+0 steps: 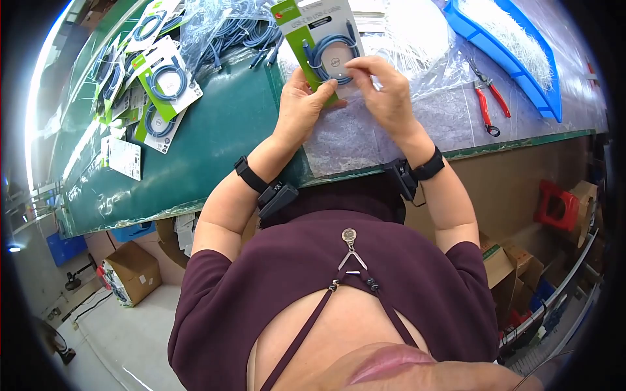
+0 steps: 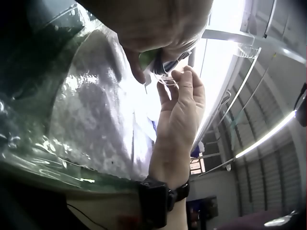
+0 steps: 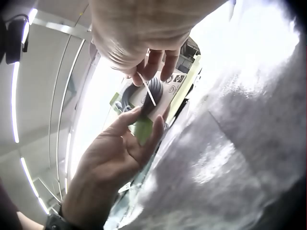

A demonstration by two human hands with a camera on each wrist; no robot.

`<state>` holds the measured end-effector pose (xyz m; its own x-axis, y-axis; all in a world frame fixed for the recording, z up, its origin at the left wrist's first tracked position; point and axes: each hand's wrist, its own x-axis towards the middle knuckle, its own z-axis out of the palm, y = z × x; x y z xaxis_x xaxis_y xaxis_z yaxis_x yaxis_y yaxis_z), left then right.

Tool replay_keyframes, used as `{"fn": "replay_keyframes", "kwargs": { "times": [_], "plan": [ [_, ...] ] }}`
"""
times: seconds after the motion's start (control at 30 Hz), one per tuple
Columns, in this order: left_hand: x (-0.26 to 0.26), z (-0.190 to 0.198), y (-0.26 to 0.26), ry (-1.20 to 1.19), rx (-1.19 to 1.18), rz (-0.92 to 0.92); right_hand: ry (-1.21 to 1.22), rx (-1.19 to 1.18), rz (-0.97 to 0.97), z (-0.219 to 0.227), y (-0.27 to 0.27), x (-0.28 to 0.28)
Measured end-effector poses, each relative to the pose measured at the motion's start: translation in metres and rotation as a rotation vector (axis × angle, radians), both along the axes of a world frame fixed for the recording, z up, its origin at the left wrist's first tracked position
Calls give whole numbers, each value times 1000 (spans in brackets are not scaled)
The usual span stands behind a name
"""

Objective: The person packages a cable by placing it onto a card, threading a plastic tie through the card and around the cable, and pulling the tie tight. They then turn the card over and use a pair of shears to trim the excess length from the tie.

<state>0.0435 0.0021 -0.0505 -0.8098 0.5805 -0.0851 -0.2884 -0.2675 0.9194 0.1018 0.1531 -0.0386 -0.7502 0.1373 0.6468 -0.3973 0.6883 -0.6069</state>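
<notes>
A green and white cable card (image 1: pixel 319 32) is held up over the table, a coiled blue cable (image 1: pixel 334 58) lying against its front. The left hand (image 1: pixel 301 107) grips the card's lower edge, thumb on the front by the coil. At the coil's right side, the right hand (image 1: pixel 388 94) pinches a thin whitish tie (image 3: pixel 147 90), which crosses the coil in the right wrist view. In the left wrist view the right hand (image 2: pixel 180 105) has thumb and fingertips together on a clear loop (image 2: pixel 167 80).
Carded cables (image 1: pixel 166 81) are heaped at the left, with loose blue cables (image 1: pixel 238 32) behind. Red-handled cutters (image 1: pixel 486 98) lie at the right beside a blue tray (image 1: pixel 515 62) of thin white strips. Clear plastic (image 1: pixel 424 78) spreads under the right hand's side.
</notes>
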Motion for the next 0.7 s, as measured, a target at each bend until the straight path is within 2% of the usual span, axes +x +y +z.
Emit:
{"fn": "replay_keyframes", "kwargs": {
  "times": [0.07, 0.23, 0.33, 0.47, 0.7],
  "plan": [
    [1, 8, 0, -64, 58, 3, -18, -290, -46, 4, -3, 8],
    [6, 17, -3, -110, 106, -18, -103, -392, -119, 16, -15, 26],
    [11, 20, -4, -57, 112, -22, 5, -110, -164, 20, -11, 28],
    [10, 18, -3, 0, 113, -12, -41, 15, -210, 29, -15, 29],
    [3, 23, -8, 7, 134, -13, -42, -38, -169, 28, -19, 33]
  ]
}}
